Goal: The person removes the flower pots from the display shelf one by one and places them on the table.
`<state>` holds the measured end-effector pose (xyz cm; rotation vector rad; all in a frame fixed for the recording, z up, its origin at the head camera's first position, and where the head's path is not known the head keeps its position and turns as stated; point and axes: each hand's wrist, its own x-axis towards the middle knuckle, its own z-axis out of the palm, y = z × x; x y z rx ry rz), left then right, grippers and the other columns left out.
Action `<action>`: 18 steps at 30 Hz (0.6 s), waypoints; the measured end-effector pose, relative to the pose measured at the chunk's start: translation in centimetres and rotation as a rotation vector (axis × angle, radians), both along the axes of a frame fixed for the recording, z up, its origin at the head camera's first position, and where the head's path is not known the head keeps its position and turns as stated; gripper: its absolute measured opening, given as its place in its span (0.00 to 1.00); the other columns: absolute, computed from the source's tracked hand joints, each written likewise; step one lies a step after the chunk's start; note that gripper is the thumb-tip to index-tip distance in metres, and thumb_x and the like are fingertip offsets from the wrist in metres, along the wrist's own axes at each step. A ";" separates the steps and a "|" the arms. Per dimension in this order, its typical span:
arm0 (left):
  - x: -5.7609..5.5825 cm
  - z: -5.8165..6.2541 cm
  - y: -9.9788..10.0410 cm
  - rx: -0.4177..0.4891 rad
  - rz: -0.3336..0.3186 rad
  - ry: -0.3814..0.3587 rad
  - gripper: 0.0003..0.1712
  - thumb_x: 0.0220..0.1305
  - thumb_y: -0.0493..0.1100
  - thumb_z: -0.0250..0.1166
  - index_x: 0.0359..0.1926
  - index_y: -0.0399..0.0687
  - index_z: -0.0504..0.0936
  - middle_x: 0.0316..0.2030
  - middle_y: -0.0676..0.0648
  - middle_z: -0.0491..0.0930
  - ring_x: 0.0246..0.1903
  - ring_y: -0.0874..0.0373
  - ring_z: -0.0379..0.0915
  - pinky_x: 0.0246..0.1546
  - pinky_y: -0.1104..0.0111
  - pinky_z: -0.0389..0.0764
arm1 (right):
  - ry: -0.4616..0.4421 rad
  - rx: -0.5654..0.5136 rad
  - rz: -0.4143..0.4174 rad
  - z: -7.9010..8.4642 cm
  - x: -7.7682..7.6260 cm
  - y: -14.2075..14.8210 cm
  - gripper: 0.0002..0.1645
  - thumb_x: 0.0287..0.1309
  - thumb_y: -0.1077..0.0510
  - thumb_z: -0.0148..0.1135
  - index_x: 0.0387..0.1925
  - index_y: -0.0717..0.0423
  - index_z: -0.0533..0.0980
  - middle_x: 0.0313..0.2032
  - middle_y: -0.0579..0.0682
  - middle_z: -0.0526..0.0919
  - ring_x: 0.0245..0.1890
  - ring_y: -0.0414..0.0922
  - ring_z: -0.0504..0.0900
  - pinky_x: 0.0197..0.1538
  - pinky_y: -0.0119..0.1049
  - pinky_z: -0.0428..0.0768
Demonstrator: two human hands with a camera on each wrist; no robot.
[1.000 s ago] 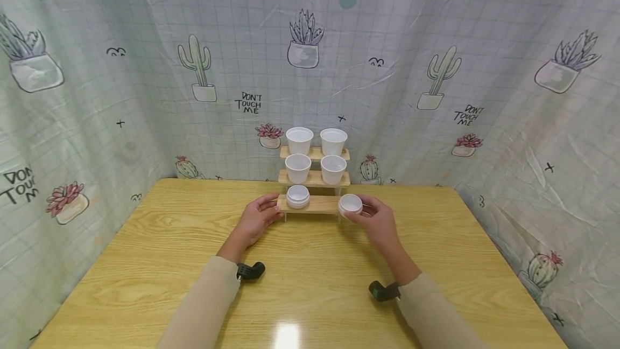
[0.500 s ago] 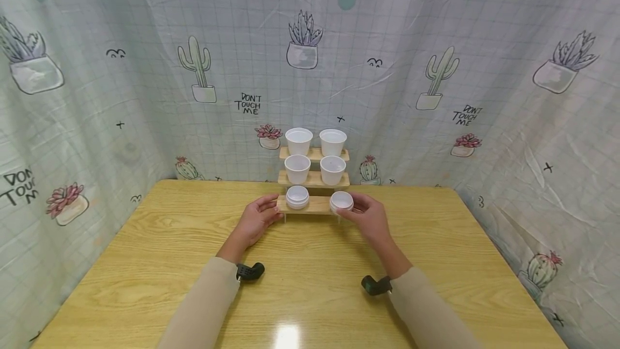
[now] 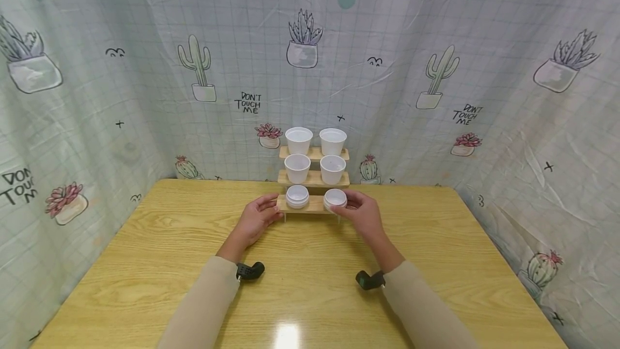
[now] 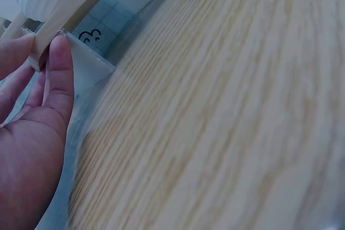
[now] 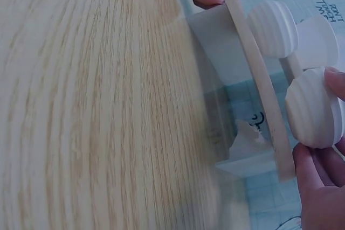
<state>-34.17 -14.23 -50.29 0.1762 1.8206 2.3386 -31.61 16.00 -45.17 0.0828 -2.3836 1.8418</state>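
Note:
A three-step stand with wooden shelves stands at the back of the table, its lowest shelf (image 3: 316, 204) nearest me. My left hand (image 3: 255, 221) pinches the left end of that shelf between thumb and fingers, as the left wrist view also shows on the wooden shelf end (image 4: 47, 40). With thumb and fingertips, my right hand (image 3: 363, 216) holds a small white ribbed pot (image 5: 314, 109) at the shelf's right part. In the right wrist view its rounded base is close against the board. A matching ribbed pot (image 3: 297, 197) sits on the shelf's left part.
Taller white cups stand in pairs on the middle shelf (image 3: 315, 178) and top shelf (image 3: 314, 153). A cactus-printed curtain (image 3: 310, 85) encloses the wood-grain table (image 3: 310, 284) behind and at both sides. White supports (image 5: 248, 162) hold up the lowest shelf.
My right hand has brought the ribbed pot leftward, from the shelf's right end to a place in front of the right-hand cups. My left hand has stayed at the shelf end.

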 end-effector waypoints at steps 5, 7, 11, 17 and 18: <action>0.0 -0.1 0.0 -0.004 0.001 -0.002 0.31 0.74 0.28 0.55 0.75 0.32 0.61 0.51 0.45 0.71 0.42 0.61 0.81 0.53 0.70 0.88 | -0.009 0.022 -0.005 0.0 -0.2 -0.3 0.35 0.48 0.52 0.83 0.59 0.54 0.81 0.56 0.55 0.85 0.56 0.50 0.84 0.62 0.43 0.85; -0.1 -0.1 0.0 -0.004 0.002 -0.003 0.30 0.75 0.28 0.55 0.75 0.32 0.61 0.51 0.45 0.70 0.43 0.61 0.81 0.53 0.70 0.88 | -0.010 0.029 -0.005 0.1 -0.3 -0.5 0.35 0.48 0.52 0.83 0.59 0.54 0.81 0.56 0.55 0.85 0.57 0.51 0.84 0.63 0.44 0.85; 0.0 0.0 0.0 0.007 0.009 -0.008 0.30 0.75 0.27 0.54 0.74 0.32 0.62 0.50 0.45 0.70 0.42 0.61 0.80 0.53 0.69 0.88 | -0.008 0.026 -0.005 0.1 -0.5 -0.7 0.35 0.49 0.53 0.83 0.59 0.55 0.81 0.56 0.56 0.85 0.57 0.51 0.83 0.62 0.42 0.85; 0.0 0.0 0.0 0.004 0.006 -0.008 0.30 0.75 0.27 0.54 0.74 0.31 0.62 0.50 0.45 0.70 0.41 0.61 0.81 0.52 0.70 0.88 | 0.002 0.023 -0.007 0.2 -0.7 -0.9 0.35 0.49 0.54 0.83 0.59 0.57 0.80 0.57 0.58 0.84 0.57 0.52 0.83 0.62 0.42 0.86; -0.1 0.0 0.0 0.005 0.007 -0.010 0.30 0.75 0.27 0.54 0.74 0.32 0.62 0.50 0.45 0.70 0.41 0.61 0.81 0.52 0.70 0.88 | 0.001 0.027 -0.008 0.2 -0.7 -0.9 0.35 0.49 0.54 0.83 0.59 0.57 0.80 0.57 0.58 0.84 0.58 0.52 0.83 0.62 0.42 0.85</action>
